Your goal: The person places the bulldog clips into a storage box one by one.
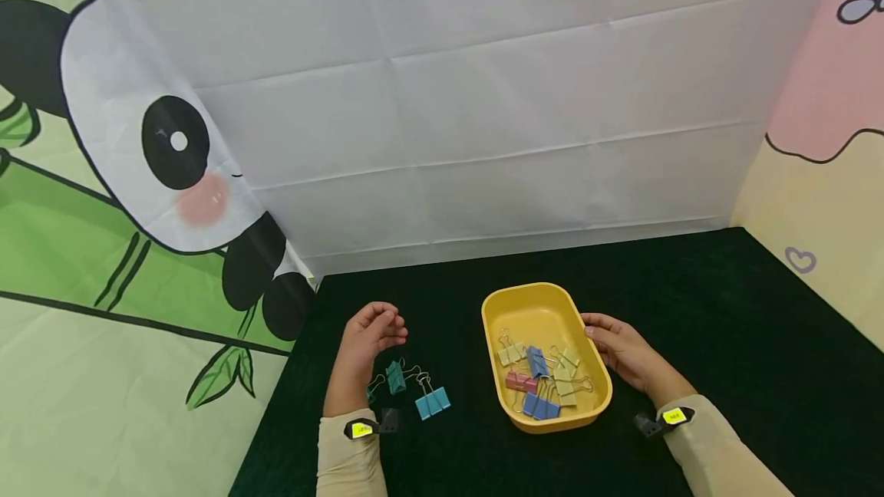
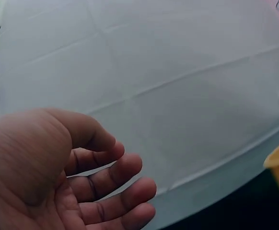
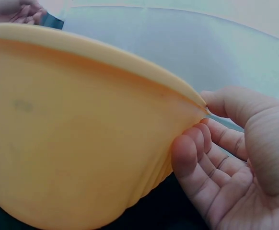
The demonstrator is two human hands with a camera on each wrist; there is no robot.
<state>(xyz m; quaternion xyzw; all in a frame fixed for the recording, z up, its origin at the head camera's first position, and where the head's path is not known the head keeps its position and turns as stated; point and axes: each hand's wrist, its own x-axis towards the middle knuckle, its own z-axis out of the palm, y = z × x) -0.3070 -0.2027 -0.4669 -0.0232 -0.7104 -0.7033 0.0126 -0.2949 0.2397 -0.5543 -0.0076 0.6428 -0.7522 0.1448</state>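
My right hand [image 1: 625,351] is at the right side of a yellow plastic bin [image 1: 542,313]. In the right wrist view the thumb lies at the rim, and curled fingers [image 3: 185,153] pinch the ribbed outer wall. Inside the bin are several binder clips: pale yellow ones, a red clip [image 1: 521,382] and blue clips [image 1: 541,407]. My left hand [image 1: 373,336] hovers left of the bin, fingers loosely bent, holding nothing. Below it on the table lie a light blue binder clip [image 1: 432,403] and a green one [image 1: 397,378]; another, partly hidden by the left wrist, is beside them.
Dark green cloth [image 1: 691,290] covers the table. A white sheet [image 1: 483,98] hangs behind it. To the left stands a panda-printed backdrop [image 1: 97,136], to the right a pink and cream one [image 1: 829,198].
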